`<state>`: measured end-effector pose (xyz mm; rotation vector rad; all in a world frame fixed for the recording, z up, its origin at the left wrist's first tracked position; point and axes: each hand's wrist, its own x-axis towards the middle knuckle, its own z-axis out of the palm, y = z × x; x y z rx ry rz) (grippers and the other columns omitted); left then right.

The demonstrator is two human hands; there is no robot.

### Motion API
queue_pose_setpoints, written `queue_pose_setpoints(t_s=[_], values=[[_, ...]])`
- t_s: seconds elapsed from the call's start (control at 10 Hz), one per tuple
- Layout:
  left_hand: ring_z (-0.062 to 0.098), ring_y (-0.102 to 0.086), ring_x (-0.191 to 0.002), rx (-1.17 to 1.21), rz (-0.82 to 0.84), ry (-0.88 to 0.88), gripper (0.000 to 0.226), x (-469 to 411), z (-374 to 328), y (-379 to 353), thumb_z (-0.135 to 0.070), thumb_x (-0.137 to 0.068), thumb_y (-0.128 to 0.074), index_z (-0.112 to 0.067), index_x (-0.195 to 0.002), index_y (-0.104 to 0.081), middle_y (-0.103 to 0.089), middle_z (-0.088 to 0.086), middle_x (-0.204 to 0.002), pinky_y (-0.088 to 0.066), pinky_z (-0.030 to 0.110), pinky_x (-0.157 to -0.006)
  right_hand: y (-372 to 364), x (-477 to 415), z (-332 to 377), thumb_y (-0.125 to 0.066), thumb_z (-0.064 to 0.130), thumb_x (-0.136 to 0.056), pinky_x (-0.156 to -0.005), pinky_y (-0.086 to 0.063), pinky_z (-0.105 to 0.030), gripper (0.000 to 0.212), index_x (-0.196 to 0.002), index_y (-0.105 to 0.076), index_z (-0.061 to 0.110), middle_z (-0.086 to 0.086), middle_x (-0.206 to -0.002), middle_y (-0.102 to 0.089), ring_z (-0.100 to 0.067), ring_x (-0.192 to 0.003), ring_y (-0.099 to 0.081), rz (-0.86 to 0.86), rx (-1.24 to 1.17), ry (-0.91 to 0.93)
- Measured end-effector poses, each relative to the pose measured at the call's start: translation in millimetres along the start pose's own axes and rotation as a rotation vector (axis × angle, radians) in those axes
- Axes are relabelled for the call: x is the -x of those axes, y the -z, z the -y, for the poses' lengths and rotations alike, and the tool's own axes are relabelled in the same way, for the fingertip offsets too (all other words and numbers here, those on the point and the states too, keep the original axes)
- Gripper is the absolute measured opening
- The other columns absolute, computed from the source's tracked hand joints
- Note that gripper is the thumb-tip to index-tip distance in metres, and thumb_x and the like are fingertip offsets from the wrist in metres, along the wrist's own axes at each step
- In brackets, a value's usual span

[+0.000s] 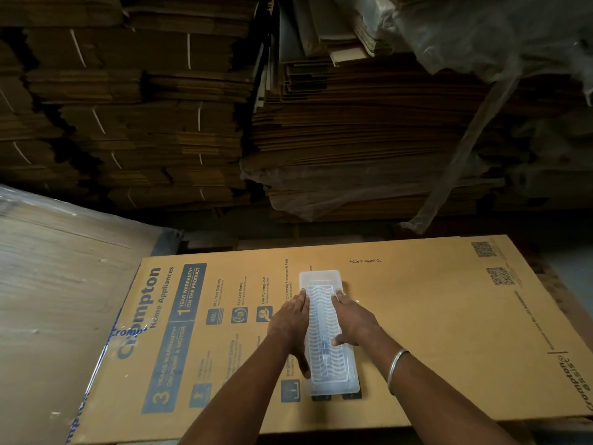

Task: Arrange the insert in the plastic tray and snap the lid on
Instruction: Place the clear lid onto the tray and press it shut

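Observation:
A long translucent plastic tray (321, 277) lies lengthwise on a flattened printed carton (433, 316). Inside it rests a clear insert (324, 319) with wavy ribs. My left hand (293, 322) lies flat along the tray's left edge, fingers stretched toward the far end and thumb down by the near part. My right hand (354, 319) lies flat on the right edge, fingertips at the insert's far corner and thumb pressing on the insert. Whether a lid sits on top I cannot tell. A metal bangle (396, 369) circles my right wrist.
Tall stacks of flat cardboard sheets (160, 123) fill the back wall. A plastic-wrapped board stack (64, 284) sits to the left of the carton. Loose plastic film (481, 43) hangs at the upper right. Two small dark items (337, 396) peek out beneath the tray's near end.

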<state>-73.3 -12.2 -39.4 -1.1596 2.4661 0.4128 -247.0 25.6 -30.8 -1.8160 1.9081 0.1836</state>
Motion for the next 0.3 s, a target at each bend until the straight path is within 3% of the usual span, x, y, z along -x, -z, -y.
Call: queue_pose_setpoints(t_s=[0.1,0.2,0.3], values=[[0.027,0.009,-0.156,0.064,-0.026,0.023,0.163,2,1,3,-0.075,-0.045,-0.084,-0.008,-0.158,0.013,0.015,0.013,-0.168,-0.003,0.042,-0.128,3,3,1,-0.088,0.036,-0.072,-0.12,-0.027,-0.038,0.121,-0.158,-0.005,0.011,-0.004,-0.169,-0.002,-0.023,-0.153,-0.014,0.011,0.021,0.012],[0.027,-0.001,-0.157,0.108,-0.077,0.051,0.132,2,6,6,-0.08,-0.072,-0.061,-0.004,-0.159,0.005,0.006,0.014,-0.169,-0.007,0.041,-0.128,10,4,0,-0.079,0.045,-0.079,-0.121,-0.021,-0.039,0.106,-0.157,-0.014,0.013,-0.005,-0.168,-0.011,-0.023,-0.152,-0.018,-0.018,0.035,0.014],[0.025,0.0,-0.157,0.173,-0.197,0.091,0.096,6,1,12,-0.068,-0.096,-0.032,-0.005,-0.159,0.003,0.005,0.013,-0.169,-0.005,0.038,-0.127,16,5,5,-0.045,0.057,-0.096,-0.124,-0.008,-0.037,0.079,-0.157,-0.019,0.015,-0.005,-0.167,-0.015,-0.019,-0.154,-0.012,-0.208,-0.024,0.012]])
